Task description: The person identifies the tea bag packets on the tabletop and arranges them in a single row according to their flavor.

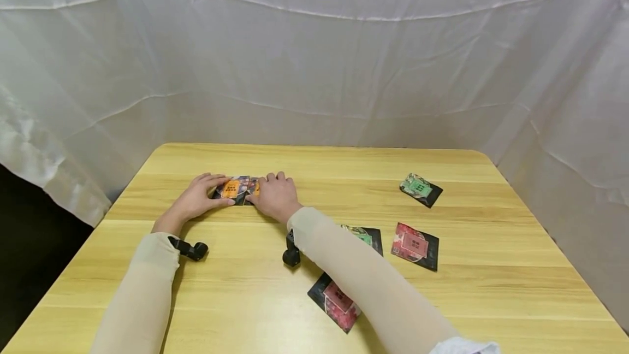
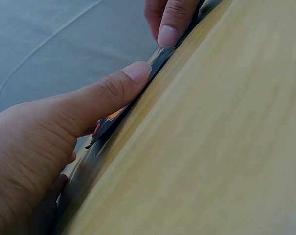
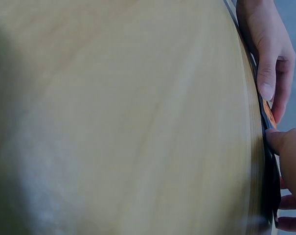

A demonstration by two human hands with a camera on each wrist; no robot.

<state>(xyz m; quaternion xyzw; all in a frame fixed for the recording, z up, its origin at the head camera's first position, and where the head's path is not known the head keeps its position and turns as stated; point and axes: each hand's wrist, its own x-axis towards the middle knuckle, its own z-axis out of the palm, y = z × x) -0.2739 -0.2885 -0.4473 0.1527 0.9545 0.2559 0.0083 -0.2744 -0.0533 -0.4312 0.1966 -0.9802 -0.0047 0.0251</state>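
Note:
Two flat dark packets with orange labels lie side by side at the back left of the table. Thumb and fingers of my left hand (image 1: 199,196) span the left packet (image 1: 235,190), holding it by its near and far edges. My right hand (image 1: 277,195) grips the right packet (image 1: 253,186) and covers most of it. In the left wrist view, the left thumb (image 2: 108,95) lies along the packet's edge, close to the right hand's fingertips (image 2: 168,35). Seen from the right wrist, the left hand (image 3: 270,54) pinches across the orange label.
A green-labelled packet (image 1: 421,190) lies at the back right, with a pink-labelled one (image 1: 415,247) nearer. Another green packet (image 1: 374,238) and a red one (image 1: 339,305) are partly hidden by the right forearm (image 1: 368,277). White curtains (image 1: 319,70) surround the wooden table (image 1: 236,288).

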